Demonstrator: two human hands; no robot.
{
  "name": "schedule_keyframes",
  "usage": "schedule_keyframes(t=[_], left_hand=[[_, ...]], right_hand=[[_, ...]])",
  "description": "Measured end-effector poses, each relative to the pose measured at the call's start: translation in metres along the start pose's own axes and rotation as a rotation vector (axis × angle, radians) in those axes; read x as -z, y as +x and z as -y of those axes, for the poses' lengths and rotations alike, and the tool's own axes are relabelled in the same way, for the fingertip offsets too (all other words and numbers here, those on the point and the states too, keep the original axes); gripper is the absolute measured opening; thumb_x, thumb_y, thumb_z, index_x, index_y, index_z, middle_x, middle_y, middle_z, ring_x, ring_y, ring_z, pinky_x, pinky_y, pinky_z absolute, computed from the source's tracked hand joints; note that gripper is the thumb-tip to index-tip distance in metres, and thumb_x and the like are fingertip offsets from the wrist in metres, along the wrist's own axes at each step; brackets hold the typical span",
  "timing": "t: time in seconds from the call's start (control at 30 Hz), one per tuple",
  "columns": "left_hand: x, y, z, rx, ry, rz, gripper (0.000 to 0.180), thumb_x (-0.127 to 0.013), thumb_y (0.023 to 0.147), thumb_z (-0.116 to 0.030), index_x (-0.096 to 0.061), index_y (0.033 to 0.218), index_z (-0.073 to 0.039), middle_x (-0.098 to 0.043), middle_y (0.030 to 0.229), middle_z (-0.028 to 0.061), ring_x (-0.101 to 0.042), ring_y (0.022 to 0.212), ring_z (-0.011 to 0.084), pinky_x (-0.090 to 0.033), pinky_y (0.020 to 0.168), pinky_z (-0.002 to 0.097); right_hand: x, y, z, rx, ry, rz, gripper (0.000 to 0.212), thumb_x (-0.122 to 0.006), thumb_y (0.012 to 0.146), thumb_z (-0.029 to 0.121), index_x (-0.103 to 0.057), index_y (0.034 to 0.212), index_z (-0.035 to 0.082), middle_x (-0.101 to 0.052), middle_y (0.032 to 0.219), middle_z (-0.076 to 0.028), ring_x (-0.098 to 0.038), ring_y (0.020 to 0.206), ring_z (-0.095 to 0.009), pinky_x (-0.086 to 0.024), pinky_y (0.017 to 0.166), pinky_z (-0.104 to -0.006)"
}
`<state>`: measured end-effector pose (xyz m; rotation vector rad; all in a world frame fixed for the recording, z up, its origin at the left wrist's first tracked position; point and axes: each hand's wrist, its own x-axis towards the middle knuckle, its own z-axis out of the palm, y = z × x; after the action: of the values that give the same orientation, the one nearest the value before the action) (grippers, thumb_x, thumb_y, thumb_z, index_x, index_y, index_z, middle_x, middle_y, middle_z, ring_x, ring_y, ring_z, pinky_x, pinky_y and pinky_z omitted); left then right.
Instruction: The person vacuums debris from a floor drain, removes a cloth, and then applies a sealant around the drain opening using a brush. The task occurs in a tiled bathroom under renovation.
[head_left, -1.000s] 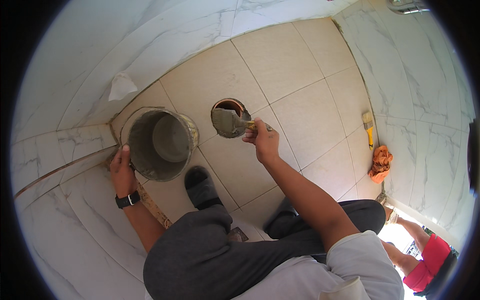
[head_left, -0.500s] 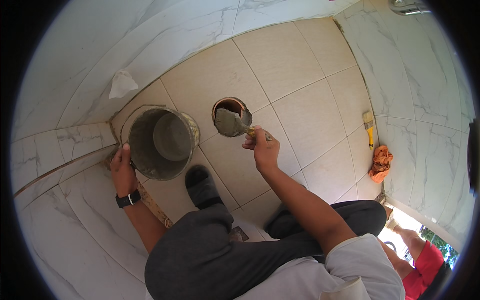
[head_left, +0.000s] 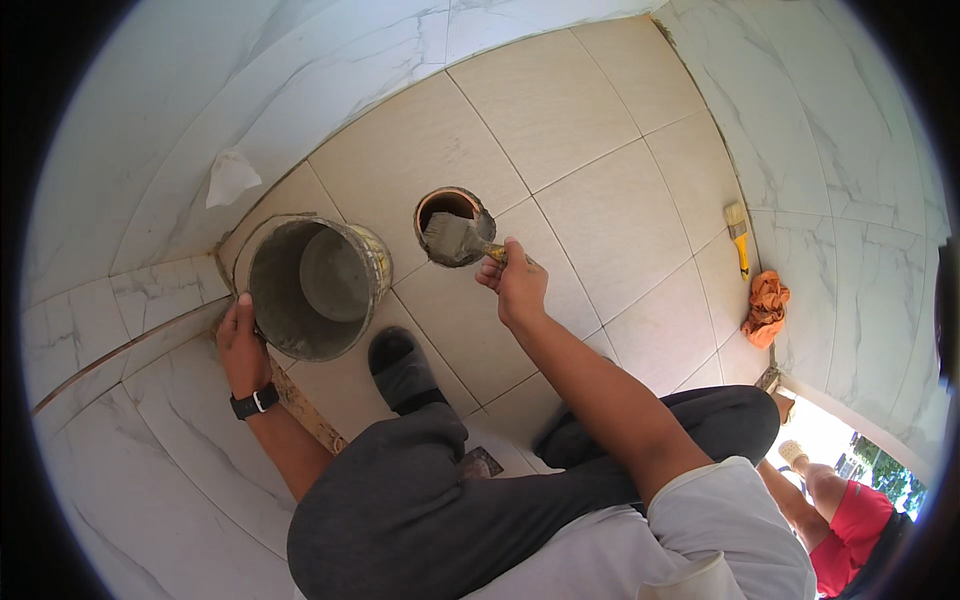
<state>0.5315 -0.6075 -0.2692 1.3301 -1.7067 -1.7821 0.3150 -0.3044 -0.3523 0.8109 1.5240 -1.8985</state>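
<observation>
My right hand (head_left: 518,288) is closed round the handle of a paintbrush (head_left: 455,238), whose bristles are coated in grey, cement-like paste. The brush head is at the mouth of a round pipe opening (head_left: 421,212) in the floor, overlapping its near side. Rough grey mortar rings the orange-brown pipe edge. On the left, a bucket (head_left: 280,300) smeared with grey residue leans over, its open mouth facing me. My left hand (head_left: 243,348), with a black watch on the wrist, grips the bucket's rim, thumb at the edge and the other fingers partly hidden.
Beige tiles (head_left: 600,200) cover the floor, with marble-patterned walls around. Along the right wall lie a yellow-handled brush (head_left: 738,240) and a crumpled orange cloth (head_left: 766,308). White paper (head_left: 232,178) is by the left wall. Another person in red shorts (head_left: 858,520) is beyond the doorway.
The paintbrush has turned and shifted slightly at the pipe opening, showing its bristles more edge-on. My left hand stays on the bucket rim. The view has shifted a little.
</observation>
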Motion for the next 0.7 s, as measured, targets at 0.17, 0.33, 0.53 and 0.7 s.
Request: schedule_keyframes(t=[0.17,0.33,0.53,0.7], left_hand=[[0.0,-0.002,0.0,0.005,-0.031,-0.016,0.046,-0.06,0.103,-0.035,-0.064,0.121,0.007,-0.07,0.112,0.0098,-0.063,0.095,0.015,-0.048,0.082,0.0279],[0.003,0.003,0.007,0.013,-0.071,-0.012,0.046,-0.061,0.102,-0.036,-0.065,0.12,0.007,-0.071,0.109,0.0088,-0.062,0.095,0.0149,-0.047,0.084,0.029],[0.008,0.003,0.01,-0.012,0.036,-0.035,0.049,-0.062,0.101,-0.037,-0.065,0.12,0.008,-0.071,0.107,0.0083,-0.061,0.094,0.0147,-0.046,0.085,0.0299],[0.002,0.001,0.006,-0.019,0.008,-0.033,0.049,-0.063,0.1,-0.039,-0.066,0.118,0.007,-0.069,0.105,0.0074,-0.058,0.092,0.0142,-0.045,0.084,0.0292]], right_hand=[[0.012,0.004,-0.005,-0.032,0.034,-0.053,0.036,-0.058,0.1,0.029,-0.057,0.102,-0.007,-0.063,0.084,-0.015,-0.064,0.066,-0.021,-0.061,0.061,-0.0368],[0.004,0.004,-0.001,0.018,0.096,0.004,0.038,-0.058,0.1,0.031,-0.058,0.102,-0.008,-0.064,0.085,-0.016,-0.065,0.07,-0.022,-0.062,0.064,-0.0371],[0.002,-0.015,0.001,0.176,-0.096,0.06,0.041,-0.061,0.099,0.029,-0.065,0.104,-0.011,-0.067,0.084,-0.017,-0.068,0.068,-0.021,-0.06,0.063,-0.0335],[0.0,-0.037,-0.013,0.356,-0.405,0.17,0.042,-0.063,0.098,0.028,-0.066,0.115,-0.01,-0.071,0.077,-0.013,-0.07,0.069,-0.016,-0.057,0.066,-0.0282]])
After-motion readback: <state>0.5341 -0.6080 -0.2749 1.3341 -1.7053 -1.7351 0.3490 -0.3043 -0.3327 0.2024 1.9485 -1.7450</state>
